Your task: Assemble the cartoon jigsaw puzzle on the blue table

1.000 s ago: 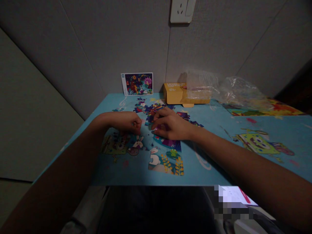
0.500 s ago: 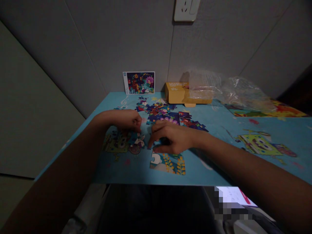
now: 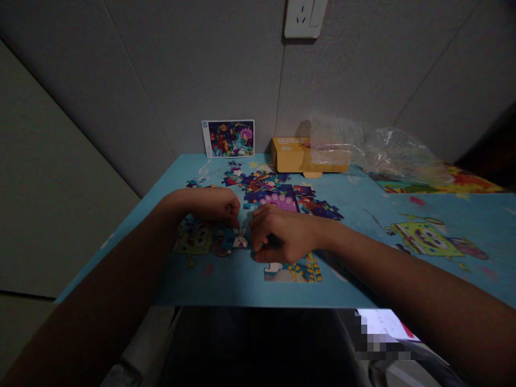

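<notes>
Below the near edge of the bench (image 3: 226,293), toward the right: one bright white sheet with a red mark (image 3: 382,322), partly pixelated. On the bench, nearest its near edge: one joined puzzle section with yellow plants (image 3: 296,271), lying flat, its back part covered by the right hand. Left of it, a little farther from that edge: puzzle pieces with a white rabbit (image 3: 241,239), lying flat. Right hand (image 3: 280,231): one, low over the near section, fingers bent, thumb and forefinger tips near each other; whether they grip a piece cannot be told. Left hand (image 3: 221,206): one, wrist bent, fingers curled inward, tips just behind the rabbit pieces; any piece in them is hidden. Printed on the bench cover, toward the right: one yellow cartoon figure (image 3: 427,238). Beyond the right hand: a larger joined section with a pink-purple fan shape (image 3: 278,200); to its right, a small group of dark pieces (image 3: 324,208); at its far left, a cluster of blue and purple pieces (image 3: 233,176). At the far edge, near the far left corner: one picture card (image 3: 230,138), upright, leaning on the wall (image 3: 226,59). Right of the card, along that edge: one yellow box (image 3: 292,158), clear plastic wrapping (image 3: 403,153) partly over it and spread rightward onto a red, yellow and green sheet (image 3: 475,180). Above, on the wall: one white socket plate (image 3: 304,21).
</notes>
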The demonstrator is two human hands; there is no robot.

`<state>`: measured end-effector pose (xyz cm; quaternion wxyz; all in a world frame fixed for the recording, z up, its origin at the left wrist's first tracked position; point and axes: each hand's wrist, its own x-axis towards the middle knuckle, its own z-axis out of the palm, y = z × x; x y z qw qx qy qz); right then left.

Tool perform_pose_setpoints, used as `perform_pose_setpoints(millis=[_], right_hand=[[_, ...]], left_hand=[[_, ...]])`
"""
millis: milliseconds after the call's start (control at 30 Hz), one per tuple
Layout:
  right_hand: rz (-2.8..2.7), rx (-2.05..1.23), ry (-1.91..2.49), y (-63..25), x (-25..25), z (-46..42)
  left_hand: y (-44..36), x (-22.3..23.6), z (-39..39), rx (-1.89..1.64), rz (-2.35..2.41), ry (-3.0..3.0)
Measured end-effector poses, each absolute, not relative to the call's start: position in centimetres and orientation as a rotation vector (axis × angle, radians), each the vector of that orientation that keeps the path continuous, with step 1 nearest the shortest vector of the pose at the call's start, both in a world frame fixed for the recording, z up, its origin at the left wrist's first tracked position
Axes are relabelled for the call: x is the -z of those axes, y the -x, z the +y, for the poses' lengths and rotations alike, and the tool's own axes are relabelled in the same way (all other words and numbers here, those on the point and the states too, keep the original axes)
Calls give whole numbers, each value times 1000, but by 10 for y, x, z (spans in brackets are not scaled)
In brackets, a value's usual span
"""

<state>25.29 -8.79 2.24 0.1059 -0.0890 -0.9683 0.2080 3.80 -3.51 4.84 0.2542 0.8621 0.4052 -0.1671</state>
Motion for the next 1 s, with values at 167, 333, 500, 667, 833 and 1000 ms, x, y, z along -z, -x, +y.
perform_pose_setpoints(millis=[167,333,500,667,833,1000], right_hand=[[-2828,-658,269,-254,-18,-85],[-2787,-644,293,-254,-24,-88],[-2713,-587,371,-254,-31,-91],[-2740,-584,370,-254,-30,-89],[-2757,-633,395,-254,-29,-89],[-2779,-660,437,-253,-33,-91]], left_hand=[[-38,-50,-36,408,1099,-2305],[-40,-51,-38,335,1032,-2356],[-42,-47,-37,371,1026,-2346],[-44,-46,-38,360,990,-2324],[-45,-47,-40,350,941,-2323],[-48,-50,-42,351,931,-2314]])
